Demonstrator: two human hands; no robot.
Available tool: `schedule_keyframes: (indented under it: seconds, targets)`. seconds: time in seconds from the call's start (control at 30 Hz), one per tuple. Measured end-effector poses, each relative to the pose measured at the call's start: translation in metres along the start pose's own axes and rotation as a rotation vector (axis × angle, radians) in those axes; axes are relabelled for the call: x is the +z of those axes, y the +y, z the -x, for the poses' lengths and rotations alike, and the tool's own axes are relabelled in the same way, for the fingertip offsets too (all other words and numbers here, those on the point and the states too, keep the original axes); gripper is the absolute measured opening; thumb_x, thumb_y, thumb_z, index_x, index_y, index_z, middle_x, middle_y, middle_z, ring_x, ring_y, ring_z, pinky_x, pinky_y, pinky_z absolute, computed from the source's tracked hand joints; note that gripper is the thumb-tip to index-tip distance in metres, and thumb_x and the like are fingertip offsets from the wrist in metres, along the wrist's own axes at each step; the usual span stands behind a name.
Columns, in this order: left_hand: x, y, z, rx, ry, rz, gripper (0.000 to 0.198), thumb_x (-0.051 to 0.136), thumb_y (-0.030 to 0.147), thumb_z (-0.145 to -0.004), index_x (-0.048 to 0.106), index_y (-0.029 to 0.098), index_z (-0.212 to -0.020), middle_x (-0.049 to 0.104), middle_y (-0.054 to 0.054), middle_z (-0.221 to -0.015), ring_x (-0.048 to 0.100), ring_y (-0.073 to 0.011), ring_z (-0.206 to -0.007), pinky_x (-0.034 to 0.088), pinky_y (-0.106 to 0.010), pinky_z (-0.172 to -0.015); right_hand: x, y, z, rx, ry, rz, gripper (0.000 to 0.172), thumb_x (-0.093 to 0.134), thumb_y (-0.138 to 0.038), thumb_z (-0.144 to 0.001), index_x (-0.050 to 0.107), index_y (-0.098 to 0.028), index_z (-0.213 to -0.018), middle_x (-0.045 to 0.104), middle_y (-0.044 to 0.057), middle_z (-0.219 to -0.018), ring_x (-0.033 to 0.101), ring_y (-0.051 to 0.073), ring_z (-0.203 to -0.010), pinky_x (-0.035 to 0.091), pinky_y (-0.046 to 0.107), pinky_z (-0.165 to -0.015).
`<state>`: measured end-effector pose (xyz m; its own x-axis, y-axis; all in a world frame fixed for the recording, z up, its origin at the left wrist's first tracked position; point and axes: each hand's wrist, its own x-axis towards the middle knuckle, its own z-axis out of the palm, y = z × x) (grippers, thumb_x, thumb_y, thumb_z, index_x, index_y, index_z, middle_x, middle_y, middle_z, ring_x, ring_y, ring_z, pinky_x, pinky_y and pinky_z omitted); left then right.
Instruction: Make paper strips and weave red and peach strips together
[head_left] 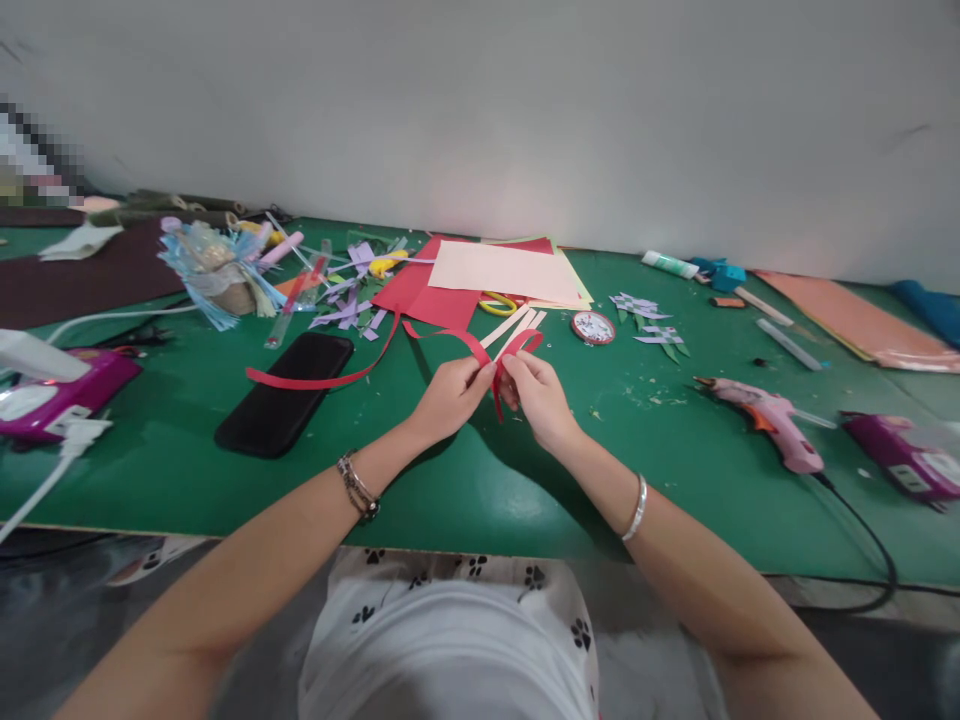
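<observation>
Both hands meet over the near middle of the green table (450,510), the left hand (448,398) and the right hand (537,400) almost touching, each with thumb and fingers pinched narrowly on red paper strip (322,382). Holding them this close seems to suit so thin and springy a material, since the curl standing above the right fingers could spring open if loosed. The loose length bows out to the left and passes over the black phone (289,395); whether it is all one strip or two is hard to tell where it turns near the red sheets (442,298). Pale strips (517,328) fan out just beyond the fingertips, perhaps for easy reach. The yellow-handled scissors (501,304) lie partly under the pale pink sheet (506,268), handles facing the hands. To the right, well apart from the paper, the pink glue gun (772,418) lies on its side, probably kept clear of the work, its cord (874,535) running off the near edge.
</observation>
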<state>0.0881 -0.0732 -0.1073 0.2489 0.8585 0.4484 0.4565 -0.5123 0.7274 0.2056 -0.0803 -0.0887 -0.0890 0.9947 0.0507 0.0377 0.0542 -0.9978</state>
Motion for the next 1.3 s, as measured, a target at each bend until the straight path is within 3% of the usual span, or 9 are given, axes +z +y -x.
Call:
schedule_keyframes:
  seconds: [0.13, 0.23, 0.4, 0.63, 0.83, 0.93, 1.17, 1.3]
  targets:
    - [-0.0010, -0.0019, 0.0000, 0.017, 0.012, 0.013, 0.032, 0.036, 0.030, -0.081, 0.032, 0.018, -0.051, 0.036, 0.005, -0.047, 0.034, -0.0076, -0.045, 0.028, -0.021, -0.045, 0.0005, 0.0028, 0.0010, -0.113, 0.002, 0.105, 0.019, 0.048, -0.029, -0.071, 0.042, -0.017, -0.058, 0.037, -0.008, -0.046, 0.033, 0.004, -0.041, 0.026, 0.019, -0.040]
    - [0.0000, -0.0023, 0.0006, -0.033, 0.025, 0.054, 0.034, 0.037, 0.032, -0.082, 0.032, 0.018, -0.051, 0.038, 0.005, -0.046, 0.036, -0.0077, -0.044, 0.029, -0.021, -0.045, -0.0006, 0.0058, 0.0009, -0.152, 0.014, 0.183, 0.022, 0.046, -0.031, -0.073, 0.037, -0.019, -0.056, 0.034, -0.008, -0.046, 0.032, 0.004, -0.042, 0.025, 0.019, -0.040]
    - [0.0016, 0.0005, 0.0012, -0.071, 0.009, 0.096, 0.033, 0.035, 0.032, -0.083, 0.033, 0.019, -0.052, 0.039, 0.005, -0.046, 0.039, -0.0082, -0.045, 0.031, -0.021, -0.045, -0.0029, 0.0078, 0.0006, -0.118, 0.004, 0.220, 0.028, 0.042, -0.031, -0.076, 0.031, -0.020, -0.052, 0.033, -0.008, -0.042, 0.031, 0.005, -0.038, 0.025, 0.019, -0.039]
    - [0.0012, 0.0005, 0.0019, -0.099, 0.125, 0.110, 0.033, 0.035, 0.033, -0.083, 0.031, 0.019, -0.053, 0.034, 0.005, -0.045, 0.034, -0.0077, -0.044, 0.029, -0.020, -0.044, -0.0033, 0.0088, -0.0009, -0.078, 0.015, 0.271, 0.031, 0.046, -0.029, -0.073, 0.030, -0.019, -0.048, 0.035, -0.008, -0.036, 0.030, 0.004, -0.034, 0.023, 0.018, -0.037]
    - [0.0008, 0.0011, 0.0012, -0.070, 0.020, 0.119, 0.023, 0.040, 0.032, -0.079, 0.039, 0.017, -0.061, 0.040, 0.005, -0.050, 0.037, -0.0077, -0.046, 0.030, -0.020, -0.045, -0.0031, 0.0022, -0.0014, -0.018, 0.033, 0.154, 0.029, 0.044, -0.029, -0.076, 0.035, -0.019, -0.051, 0.036, -0.008, -0.035, 0.031, 0.004, -0.031, 0.023, 0.018, -0.034]
    - [0.0002, 0.0015, 0.0000, -0.025, 0.010, 0.020, 0.028, 0.039, 0.028, -0.079, 0.034, 0.018, -0.054, 0.037, 0.005, -0.048, 0.036, -0.0078, -0.045, 0.029, -0.021, -0.046, -0.0029, 0.0000, -0.0014, 0.000, 0.027, 0.097, 0.031, 0.044, -0.033, -0.077, 0.035, -0.019, -0.051, 0.036, -0.008, -0.035, 0.032, 0.004, -0.031, 0.023, 0.019, -0.035]
    - [-0.0005, -0.0011, -0.0003, 0.006, 0.034, -0.002, 0.032, 0.035, 0.028, -0.081, 0.032, 0.018, -0.051, 0.037, 0.004, -0.046, 0.037, -0.0087, -0.046, 0.029, -0.021, -0.046, -0.0038, 0.0078, -0.0003, -0.182, -0.020, 0.270, 0.024, 0.048, -0.034, -0.073, 0.043, -0.017, -0.057, 0.039, -0.006, -0.047, 0.035, 0.006, -0.043, 0.027, 0.020, -0.043]
    - [0.0002, -0.0009, 0.0005, -0.019, 0.055, 0.022, 0.033, 0.037, 0.029, -0.082, 0.033, 0.018, -0.050, 0.037, 0.005, -0.045, 0.037, -0.0086, -0.045, 0.030, -0.021, -0.046, -0.0042, 0.0092, 0.0007, -0.214, 0.015, 0.355, 0.027, 0.044, -0.031, -0.074, 0.033, -0.019, -0.053, 0.033, -0.007, -0.045, 0.031, 0.006, -0.043, 0.023, 0.020, -0.042]
